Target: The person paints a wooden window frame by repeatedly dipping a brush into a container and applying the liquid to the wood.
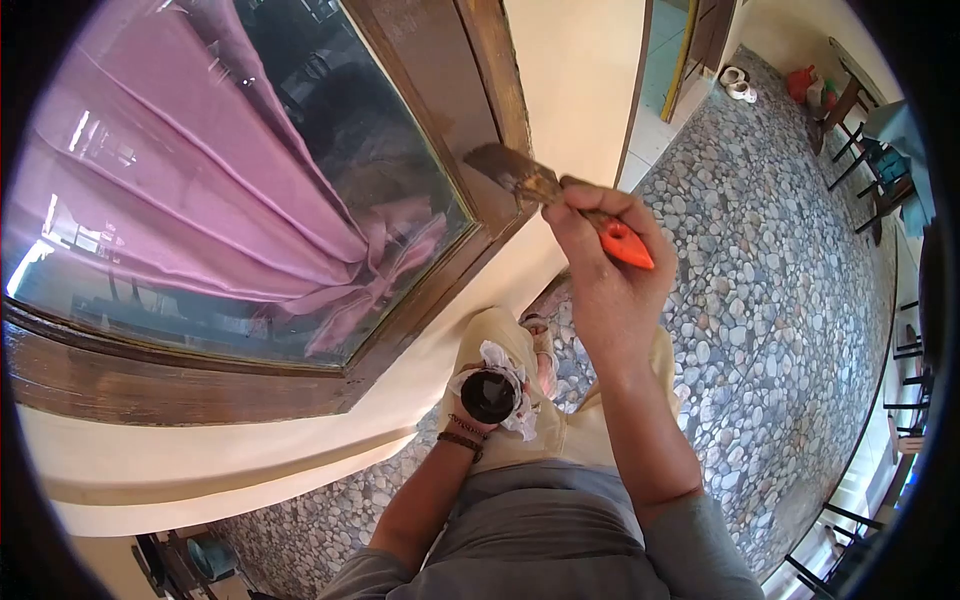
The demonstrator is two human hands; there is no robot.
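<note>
My right hand is closed round a paintbrush with an orange-tipped handle. Its bristles lie against the brown wooden window frame, near the frame's lower right corner. Low in front of my body, my left hand holds a small can of dark paint, wrapped in white cloth or paper. Most of the left hand's fingers are hidden under the can and wrapping. Behind the window glass hangs a tied pink curtain.
Cream wall surrounds the window frame. The floor has a pebble pattern. White shoes stand by a doorway at the back, a red bag beside the wall. Chairs and tables line the right edge.
</note>
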